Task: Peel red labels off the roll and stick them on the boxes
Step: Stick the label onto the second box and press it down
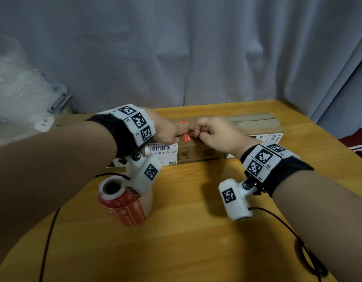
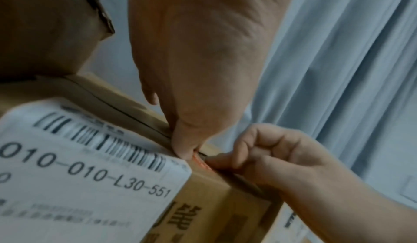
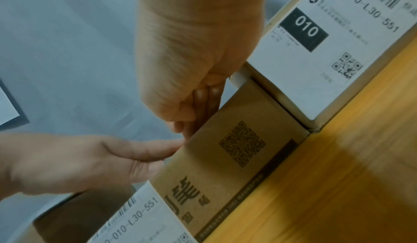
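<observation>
Red label (image 1: 185, 137) lies on the box (image 1: 198, 151) top between both hands.

The head view looks down from above at the table (image 1: 196, 241), while both wrist views sit close, facing along the hands from opposite sides, sharing the box (image 1: 198, 151) edge.

Matt cardboard box (image 1: 198, 151); smooth wood table (image 1: 186, 231); cloth curtain (image 1: 176, 47).
</observation>
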